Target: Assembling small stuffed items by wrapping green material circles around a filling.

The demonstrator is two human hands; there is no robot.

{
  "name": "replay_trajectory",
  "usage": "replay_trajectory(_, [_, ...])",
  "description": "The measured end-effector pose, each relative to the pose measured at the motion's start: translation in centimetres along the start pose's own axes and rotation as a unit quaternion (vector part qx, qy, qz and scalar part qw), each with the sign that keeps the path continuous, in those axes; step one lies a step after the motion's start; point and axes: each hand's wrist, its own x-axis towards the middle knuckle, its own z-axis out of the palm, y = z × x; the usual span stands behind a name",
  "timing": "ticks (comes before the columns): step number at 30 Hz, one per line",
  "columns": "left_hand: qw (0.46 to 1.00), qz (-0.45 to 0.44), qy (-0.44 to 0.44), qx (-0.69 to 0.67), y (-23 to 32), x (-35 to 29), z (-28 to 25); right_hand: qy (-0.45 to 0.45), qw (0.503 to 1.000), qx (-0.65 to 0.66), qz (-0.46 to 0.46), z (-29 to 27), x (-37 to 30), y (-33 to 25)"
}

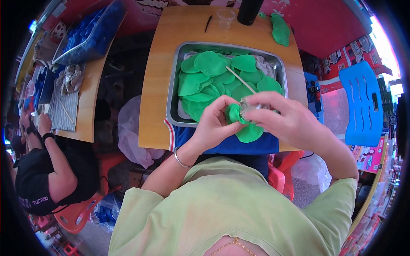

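My left hand [217, 124] pinches a folded green fabric petal [232, 112] above the tray's near edge. Close against it, my right hand [279, 117] has its fingers bent round a shiny, greyish see-through thing [247, 106], whose kind I cannot make out. Another green piece [250, 133] hangs below the fingers. A thin pale stick [240, 79] slants up from behind my right hand; whether that hand holds it is hidden. Beyond both hands, a steel tray [173, 91] contains many overlapping green petals [205, 81], with greyish material showing at its far right corner.
The tray stands on a wooden table [156, 77] with a clear plastic cup [225, 19], a black cylinder [250, 10], a dark thin strip [208, 24] and more green petals [280, 30] at the back. A blue chair [362, 106] stands right. At left, another person works at a second table [92, 98].
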Motion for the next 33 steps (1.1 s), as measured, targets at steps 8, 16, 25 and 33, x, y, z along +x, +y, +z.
replay_trajectory(8, [0.995, 0.001, -0.097, -0.033, 0.2, 0.1, -1.0, -0.044, 0.997, -0.057, 0.007, -0.9, 0.4, -0.1])
replay_trajectory(16, [0.995, -0.013, -0.094, -0.01, 1.1, 0.3, -0.8, -0.058, 0.998, 0.036, -0.012, -0.1, 0.4, 0.9])
replay_trajectory(25, [0.888, 0.194, 0.038, 0.416, 2.3, 0.6, 0.5, -0.02, 0.983, 0.053, 0.172, -0.1, 1.5, -0.3])
replay_trajectory(33, [0.998, -0.022, 0.011, 0.063, 2.3, 0.2, -0.1, -0.038, 0.992, -0.026, 0.114, 0.3, 1.3, 0.8])
